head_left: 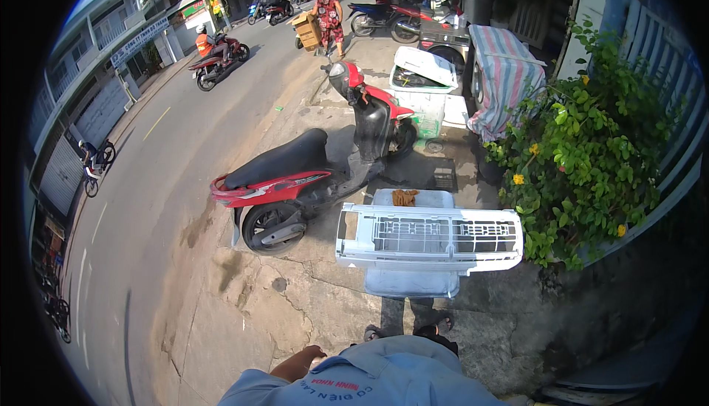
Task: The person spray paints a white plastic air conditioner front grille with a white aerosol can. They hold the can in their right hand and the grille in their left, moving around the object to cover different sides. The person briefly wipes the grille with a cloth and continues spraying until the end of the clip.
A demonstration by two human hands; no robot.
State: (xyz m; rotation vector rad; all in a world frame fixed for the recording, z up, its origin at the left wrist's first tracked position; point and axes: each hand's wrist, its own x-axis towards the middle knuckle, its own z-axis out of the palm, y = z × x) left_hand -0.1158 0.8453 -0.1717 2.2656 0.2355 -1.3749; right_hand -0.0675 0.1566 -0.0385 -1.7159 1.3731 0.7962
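Note:
My left hand [316,353] hangs low beside my light blue shirt, touching nothing that I can see. Its fingers are turned away and cannot be read. My right hand does not show. In front of my feet, a white plastic air conditioner casing [450,239] with an open grille lies crosswise on a pale blue, flat-topped support [410,283]. The support sticks out on the near and far sides of the casing. A crumpled brown cloth or sponge [404,198] rests on its far end. Both hands are apart from the casing.
A red and black scooter [284,166] is parked just left of the casing. A leafy bush [591,148] with yellow flowers borders the right. Beyond stand a white foam box [425,70] and a striped cover [509,74]. Motorbikes and a person carrying a cardboard box [306,31] are farther off.

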